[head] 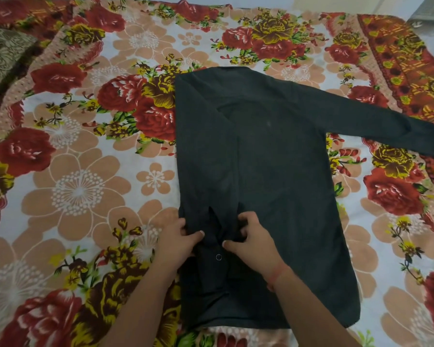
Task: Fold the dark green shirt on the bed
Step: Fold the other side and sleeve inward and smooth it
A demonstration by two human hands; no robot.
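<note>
The shirt (273, 171) lies flat on the bed (85, 186), a little toward the right edge, collar to the far edge and hem to the near edge. It rests on the floral sheet (78, 151), spread out smooth so that each fold can be made against a flat base.

Its left side is already turned in, giving a straight edge. The folded sleeve (218, 236) runs down over the body toward the hem, so that it stays inside the shirt's outline. The cuff bunches there, with a button (218, 257) showing.

Both hands work close together on that bunch. The left hand (178, 242) pinches the cloth at the shirt's left edge, thumb over the top, seemingly to keep the fold from slipping. The right hand (251, 240), with a red thread (277, 274) at the wrist, curls its fingers into the sleeve just beside the left, probably to pull the creases flat.

The free sleeve (376, 123) stretches out to the right edge of the bed, not yet folded. That side looks to be the next step, so the task seems less than half done.

A brown cushion (3, 56) sits at the far left corner.
</note>
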